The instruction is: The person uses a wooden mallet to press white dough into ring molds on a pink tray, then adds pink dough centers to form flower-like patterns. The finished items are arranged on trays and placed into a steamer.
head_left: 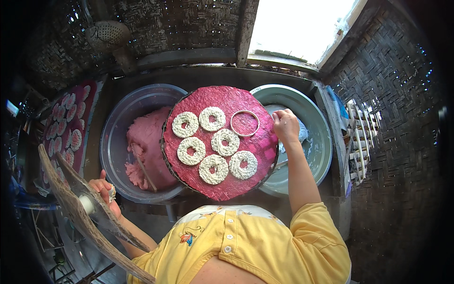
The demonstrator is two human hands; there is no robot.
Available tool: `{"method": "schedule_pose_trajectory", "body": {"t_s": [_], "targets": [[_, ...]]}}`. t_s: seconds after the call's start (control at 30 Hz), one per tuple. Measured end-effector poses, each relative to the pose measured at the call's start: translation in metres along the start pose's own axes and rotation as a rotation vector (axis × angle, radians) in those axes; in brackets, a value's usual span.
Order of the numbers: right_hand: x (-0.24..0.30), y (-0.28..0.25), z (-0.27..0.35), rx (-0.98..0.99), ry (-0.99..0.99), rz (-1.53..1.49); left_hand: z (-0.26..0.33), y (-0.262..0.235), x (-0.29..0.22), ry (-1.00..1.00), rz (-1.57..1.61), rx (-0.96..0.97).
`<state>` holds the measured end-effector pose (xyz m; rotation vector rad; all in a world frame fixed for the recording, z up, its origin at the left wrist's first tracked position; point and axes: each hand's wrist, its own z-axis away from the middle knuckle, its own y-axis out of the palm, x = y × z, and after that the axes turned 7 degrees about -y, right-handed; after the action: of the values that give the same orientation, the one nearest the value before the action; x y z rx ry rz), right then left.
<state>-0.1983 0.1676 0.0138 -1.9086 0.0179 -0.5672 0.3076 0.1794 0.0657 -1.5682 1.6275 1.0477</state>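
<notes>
My left hand (pixel 105 190) is closed at the lower left, its fingers wrapped round the end of a wooden press (pixel 97 215) with two long curved handles and a white cylinder. A bit of pale stuff shows by these fingers. My right hand (pixel 286 126) is curled closed at the right edge of a round pink woven tray (pixel 222 97); its inner side is hidden. On the tray lie several white rings of squiggly dough strands (pixel 225 142). A thin, pale hoop (pixel 245 111) lies at the tray's upper right, near my right hand, with pink mat showing through it.
Beneath the tray's left side, a grey-blue basin (pixel 111 137) holds pink dough (pixel 150 137) and a stick. A green basin (pixel 321 156) with whitish contents sits under its right side. More pink-and-white rings lie on a mat (pixel 78 128) at far left. Woven walls surround the bench.
</notes>
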Motion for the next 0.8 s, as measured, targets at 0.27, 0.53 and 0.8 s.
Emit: {"method": "schedule_pose_trajectory", "body": {"t_s": [0.27, 0.53, 0.8], "targets": [[-0.050, 0.012, -0.005, 0.449, 0.334, -0.728, 0.008, 0.005, -0.002, -0.016, 0.042, -0.001], [-0.031, -0.012, 0.076, 0.559, 0.615, -1.050, 0.011, 0.011, -0.007, -0.026, 0.066, 0.014], [0.041, -0.046, 0.154, 0.766, 0.830, -1.166, 0.014, 0.029, -0.015, -0.094, 0.139, 0.013]]}}
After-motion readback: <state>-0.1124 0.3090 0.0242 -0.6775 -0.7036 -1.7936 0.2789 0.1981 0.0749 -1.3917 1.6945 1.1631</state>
